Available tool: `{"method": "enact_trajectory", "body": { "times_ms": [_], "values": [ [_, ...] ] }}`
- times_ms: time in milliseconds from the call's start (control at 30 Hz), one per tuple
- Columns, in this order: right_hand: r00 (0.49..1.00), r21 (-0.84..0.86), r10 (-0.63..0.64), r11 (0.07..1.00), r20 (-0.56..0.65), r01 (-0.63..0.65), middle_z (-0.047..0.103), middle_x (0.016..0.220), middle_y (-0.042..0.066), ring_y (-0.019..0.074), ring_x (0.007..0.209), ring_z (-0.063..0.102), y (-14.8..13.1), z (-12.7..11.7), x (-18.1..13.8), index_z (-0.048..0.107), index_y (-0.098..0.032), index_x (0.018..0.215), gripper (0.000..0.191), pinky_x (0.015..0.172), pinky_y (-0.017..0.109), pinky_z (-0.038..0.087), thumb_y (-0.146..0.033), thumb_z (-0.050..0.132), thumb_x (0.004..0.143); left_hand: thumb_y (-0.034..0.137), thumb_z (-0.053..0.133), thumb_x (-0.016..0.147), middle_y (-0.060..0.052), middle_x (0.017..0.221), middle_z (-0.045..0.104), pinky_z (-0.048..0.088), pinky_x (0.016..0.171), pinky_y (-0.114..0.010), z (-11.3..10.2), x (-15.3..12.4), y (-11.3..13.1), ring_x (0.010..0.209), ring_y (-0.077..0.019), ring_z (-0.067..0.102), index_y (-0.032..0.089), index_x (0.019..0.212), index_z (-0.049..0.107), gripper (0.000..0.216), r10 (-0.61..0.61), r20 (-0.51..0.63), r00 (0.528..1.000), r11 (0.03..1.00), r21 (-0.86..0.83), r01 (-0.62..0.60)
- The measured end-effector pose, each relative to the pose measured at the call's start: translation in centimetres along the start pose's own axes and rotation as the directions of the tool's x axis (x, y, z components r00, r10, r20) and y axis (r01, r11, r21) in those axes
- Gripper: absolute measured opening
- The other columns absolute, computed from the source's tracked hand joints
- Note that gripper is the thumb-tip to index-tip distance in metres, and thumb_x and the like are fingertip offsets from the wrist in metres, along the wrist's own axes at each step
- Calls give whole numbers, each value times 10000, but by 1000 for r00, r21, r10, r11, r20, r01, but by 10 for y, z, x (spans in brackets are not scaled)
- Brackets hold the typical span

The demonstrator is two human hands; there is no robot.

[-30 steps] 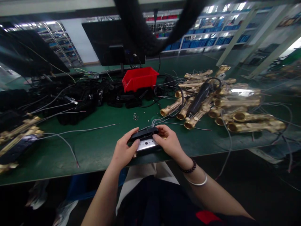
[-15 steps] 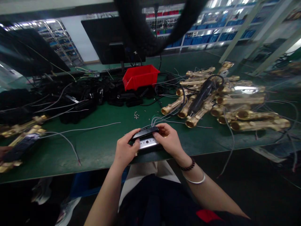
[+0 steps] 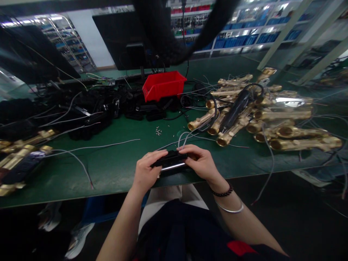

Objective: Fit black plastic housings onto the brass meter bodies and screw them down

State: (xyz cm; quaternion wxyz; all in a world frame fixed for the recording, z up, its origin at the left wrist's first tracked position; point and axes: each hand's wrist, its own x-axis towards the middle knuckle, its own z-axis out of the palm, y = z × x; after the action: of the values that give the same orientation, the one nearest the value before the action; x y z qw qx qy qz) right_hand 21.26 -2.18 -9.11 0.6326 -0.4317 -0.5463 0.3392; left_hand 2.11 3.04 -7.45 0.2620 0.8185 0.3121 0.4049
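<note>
Near the front edge of the bench, both my hands grip a black plastic housing (image 3: 173,158) from its two ends. My left hand (image 3: 148,168) has its fingers over the left end, thumb on the near side. Around the right end my right hand (image 3: 199,162) is closed, thumb along the near edge. A thin bright metal strip (image 3: 173,166) shows below the black part. Grey wires (image 3: 181,139) come out behind the housing beside my right fingers. A little brass shows under the right hand; the rest of the underside is hidden.
Brass pipe bodies (image 3: 293,141) with wires lie heaped at right, a black electric screwdriver-like tool (image 3: 235,108) across them. Small screws (image 3: 158,131) lie ahead. Behind stand a red bin (image 3: 164,87) and black parts (image 3: 89,108). More brass bodies (image 3: 24,156) are at left, beside another person's hand.
The black part has tipped down over the metal plate, whose holed face was visible before and now shows only as a thin strip. Both hands stay on it.
</note>
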Motion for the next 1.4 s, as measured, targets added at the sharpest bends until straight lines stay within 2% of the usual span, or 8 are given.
{"method": "enact_trajectory", "body": {
  "times_ms": [200, 333, 567, 667, 967, 1133, 1267, 1400],
  "values": [
    [993, -144, -20, 989, 115, 36, 633, 1039, 81, 213, 1017, 595, -9, -4, -6, 652, -215, 905, 158, 823, 334, 515, -210, 650, 747, 65, 491, 739, -45, 1013, 718, 546, 848, -334, 3, -3, 0, 942, -187, 670, 211, 977, 703, 351, 41, -30, 999, 999, -7, -41],
    [977, -194, -54, 976, 206, 95, 609, 1145, 90, 205, 1016, 602, -9, -10, -9, 655, -235, 1008, 253, 653, 260, 533, -175, 670, 762, 54, 483, 748, -61, 1037, 710, 537, 859, -335, 2, -4, 0, 963, -186, 660, 202, 992, 695, 356, 69, 0, 998, 998, -13, -69],
    [956, -233, -194, 941, 218, 244, 651, 1082, 72, 194, 992, 627, -2, -11, -12, 684, -245, 933, 139, 840, 350, 536, -200, 679, 801, 85, 514, 694, -58, 1153, 654, 483, 947, -384, -32, 6, 14, 1067, -202, 595, 226, 1189, 589, 521, -93, 356, 930, 992, 114, 55],
    [938, -273, -235, 913, 255, 302, 647, 1110, 68, 191, 999, 628, -1, -10, -12, 686, -261, 957, 161, 862, 360, 538, -180, 654, 821, 181, 608, 694, -86, 1252, 589, 450, 986, -415, -39, 0, 16, 1143, -238, 549, 221, 1273, 516, 587, -131, 423, 897, 987, 144, 76],
    [881, -391, -223, 831, 417, 395, 593, 1246, 63, 197, 1123, 576, -15, -22, -10, 632, -274, 1140, 287, 989, 409, 479, -169, 586, 877, 283, 562, 842, -97, 1137, 646, 503, 875, -357, -16, -25, 2, 1024, -219, 612, 198, 1242, 518, 411, -132, 244, 961, 979, 186, 87],
    [872, -415, -213, 814, 440, 408, 598, 1240, 62, 195, 1113, 585, -21, -23, -8, 632, -283, 1140, 289, 967, 393, 497, -161, 577, 884, 328, 390, 917, -85, 996, 691, 510, 781, -294, -19, -24, 4, 881, -185, 638, 164, 1132, 623, 356, -123, 180, 976, 992, 27, 120],
    [861, -415, -219, 804, 459, 426, 587, 1253, 72, 191, 1100, 592, -21, -22, -9, 623, -278, 1149, 298, 959, 384, 501, -153, 580, 882, 256, 360, 916, -57, 993, 709, 501, 792, -285, -16, -23, 5, 889, -175, 646, 182, 1055, 672, 350, -276, 129, 953, 960, -6, 279],
    [850, -412, -219, 799, 479, 437, 590, 1248, 92, 194, 1115, 583, -22, -23, -10, 629, -228, 1125, 270, 972, 368, 490, -132, 578, 877, 241, 355, 906, -59, 977, 709, 512, 775, -288, -17, -18, 9, 870, -168, 646, 176, 1091, 653, 357, -274, 188, 943, 962, 36, 272]
  ]
}}
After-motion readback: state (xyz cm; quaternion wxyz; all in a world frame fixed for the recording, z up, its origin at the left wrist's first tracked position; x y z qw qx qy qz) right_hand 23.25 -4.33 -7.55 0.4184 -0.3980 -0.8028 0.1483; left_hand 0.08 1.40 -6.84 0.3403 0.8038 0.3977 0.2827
